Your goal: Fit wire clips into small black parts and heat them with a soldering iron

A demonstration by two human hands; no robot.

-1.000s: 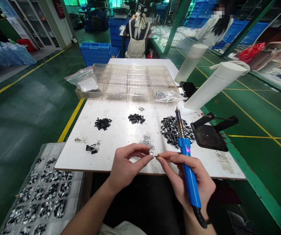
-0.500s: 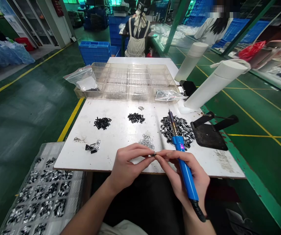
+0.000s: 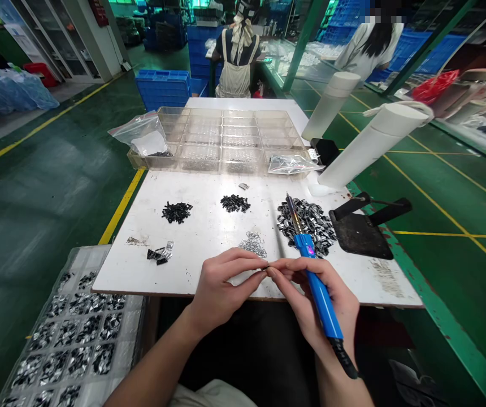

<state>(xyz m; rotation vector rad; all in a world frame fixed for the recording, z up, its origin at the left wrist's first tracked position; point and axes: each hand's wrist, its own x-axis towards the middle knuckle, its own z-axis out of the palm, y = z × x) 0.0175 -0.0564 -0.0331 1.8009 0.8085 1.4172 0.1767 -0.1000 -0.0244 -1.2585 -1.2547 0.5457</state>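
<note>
The left hand (image 3: pixel 221 291) and right hand (image 3: pixel 313 288) pinch a tiny dark part (image 3: pixel 267 267) (too small to identify) between their fingertips, its length side to side. The right also cradles a blue soldering iron (image 3: pixel 318 299), tip at eleven o'clock.

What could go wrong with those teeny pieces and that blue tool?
The tiny part pinched between the left hand and the right hand might slip and get lost among the silver clips on the white table. The blue soldering iron in the right hand has its tip right by the pile of black-and-silver parts, so, if hot, it might touch or scorch them.
</note>
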